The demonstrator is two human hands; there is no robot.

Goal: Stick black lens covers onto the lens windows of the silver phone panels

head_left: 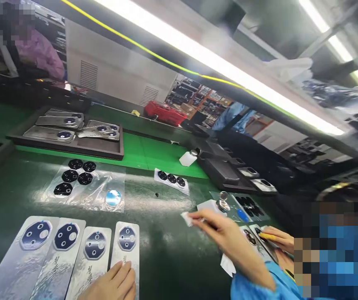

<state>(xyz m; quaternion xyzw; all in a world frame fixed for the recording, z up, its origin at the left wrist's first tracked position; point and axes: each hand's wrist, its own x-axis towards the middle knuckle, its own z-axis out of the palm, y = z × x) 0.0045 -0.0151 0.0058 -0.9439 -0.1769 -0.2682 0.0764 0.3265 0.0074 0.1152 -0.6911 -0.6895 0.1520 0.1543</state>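
Four silvery phone back covers lie side by side at the near left, each with a dark blue octagonal camera plate. My left hand presses its bent fingers on the rightmost phone back cover; the thumb is hidden. My right hand, in a blue sleeve, pinches a small white wipe between thumb and fingers. It is above the table, just in front of a white bottle with a metal top. Black octagonal pieces and a round blue-white piece lie on a clear plastic sheet.
A dark tray of phone covers stands at the back left. Behind lie a strip of black pieces and another white bottle. At right, a co-worker's hands work on covers beside my arm. A lamp hangs overhead.
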